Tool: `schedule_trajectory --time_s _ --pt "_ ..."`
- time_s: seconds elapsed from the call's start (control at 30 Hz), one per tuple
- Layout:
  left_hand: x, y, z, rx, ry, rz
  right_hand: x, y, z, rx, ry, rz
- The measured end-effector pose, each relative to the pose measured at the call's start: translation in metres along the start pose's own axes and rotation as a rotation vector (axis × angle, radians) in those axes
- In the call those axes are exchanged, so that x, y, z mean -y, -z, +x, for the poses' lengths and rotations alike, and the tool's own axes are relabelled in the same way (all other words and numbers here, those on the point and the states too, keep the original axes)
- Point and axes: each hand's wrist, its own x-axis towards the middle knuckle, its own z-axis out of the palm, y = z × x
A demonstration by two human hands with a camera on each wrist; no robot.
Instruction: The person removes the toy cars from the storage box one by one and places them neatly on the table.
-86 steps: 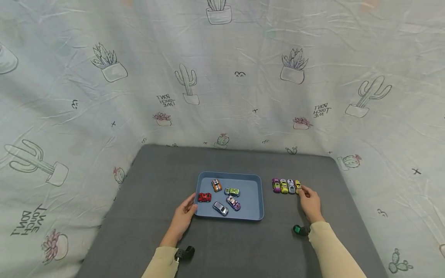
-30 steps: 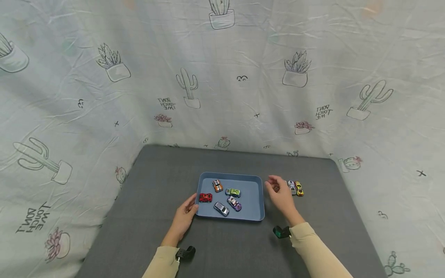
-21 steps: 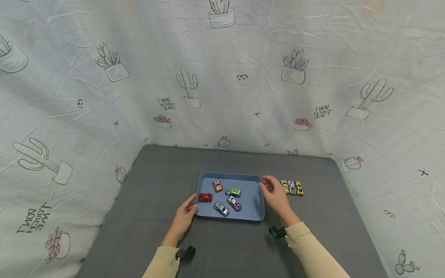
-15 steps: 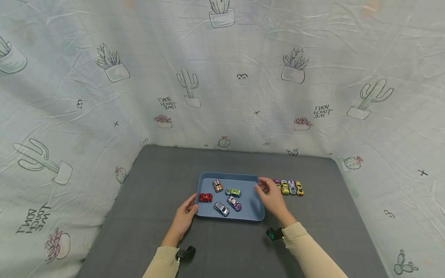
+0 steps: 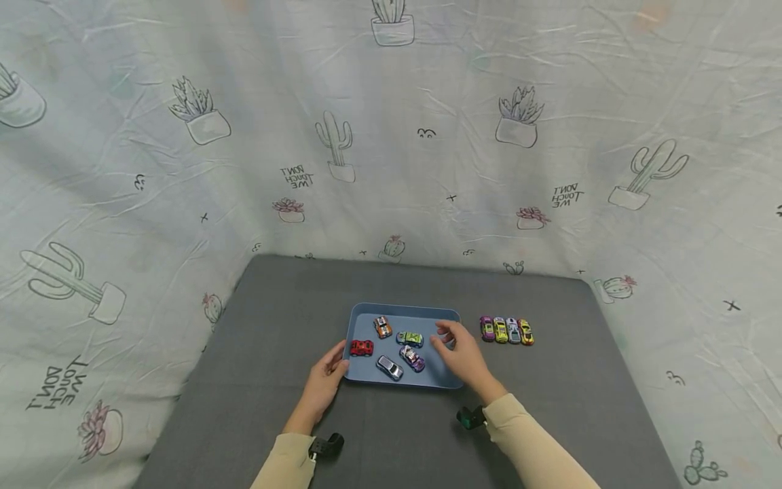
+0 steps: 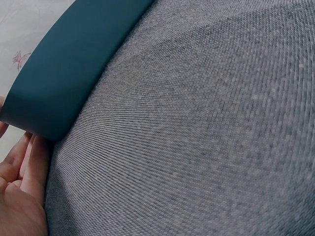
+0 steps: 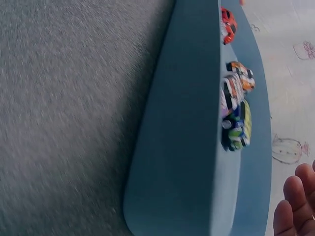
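A blue tray (image 5: 403, 308) lies mid-table with several toy cars in it: orange (image 5: 382, 327), green (image 5: 409, 337), red (image 5: 360, 348), silver (image 5: 388, 367) and purple (image 5: 412, 358). My right hand (image 5: 444, 336) hovers over the tray's right part, fingers relaxed and holding nothing, tips just right of the green car. My left hand (image 5: 338, 363) rests against the tray's left front corner by the red car. In the left wrist view straight fingers (image 6: 24, 162) touch the tray corner (image 6: 69, 64). The right wrist view shows the tray wall (image 7: 182, 123), the green car (image 7: 238, 125) and my fingertips (image 7: 295, 201).
Right of the tray, several cars stand side by side on the grey table cover (image 5: 293, 305): magenta (image 5: 486, 328), yellow-green (image 5: 500, 329), silver (image 5: 512, 330) and yellow-orange (image 5: 525, 332). A cactus-print cloth (image 5: 427, 170) hangs behind and at both sides.
My right hand left the row of cars and moved left, from its right end to over the tray. The left hand, the tray and all cars stayed put.
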Motion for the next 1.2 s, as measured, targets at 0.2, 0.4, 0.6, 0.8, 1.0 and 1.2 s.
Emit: schedule_trajectory --time_s 0.2,0.4,0.6,0.8,1.0,1.2 --pt "0.0 0.0 0.0 -0.004 0.004 0.0 0.003 -0.012 -0.003 0.063 -0.004 -0.051" --pt "-0.002 0.001 -0.002 0.005 0.011 -0.016 0.006 -0.021 -0.005 0.135 -0.029 -0.115" --pt "-0.002 0.001 -0.001 0.004 0.013 -0.009 0.004 -0.03 -0.005 0.212 -0.067 -0.149" --pt "-0.002 0.0 -0.001 -0.015 0.013 0.009 0.0 -0.036 -0.004 0.262 -0.101 -0.141" --pt "0.0 -0.002 0.0 -0.027 0.006 0.015 0.0 -0.038 -0.003 0.247 -0.069 -0.102" --pt "-0.001 -0.002 -0.001 -0.028 0.007 0.006 0.0 -0.04 -0.005 0.255 -0.059 -0.095"
